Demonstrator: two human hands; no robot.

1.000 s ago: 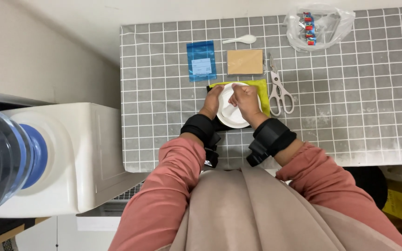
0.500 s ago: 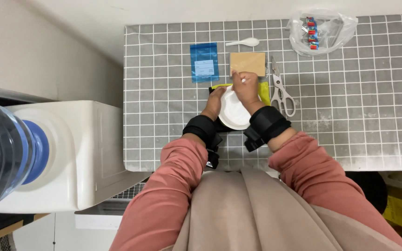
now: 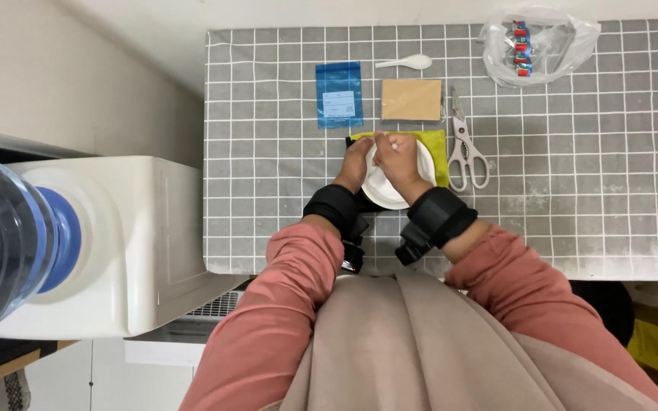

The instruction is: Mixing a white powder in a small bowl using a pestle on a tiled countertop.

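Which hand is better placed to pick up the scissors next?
Right. The right hand rests over the white bowl on the side nearer the scissors, which lie just beyond the green cloth. The left hand sits on the bowl's far side and would have to cross over.

Blue labelled pouch, clear bag

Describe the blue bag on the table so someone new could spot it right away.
On the grey grid-patterned table, look along the far row of items. The small blue zip bag lies flat left of the tan square card, beyond the left hand. It is the only blue item, bearing a white label.
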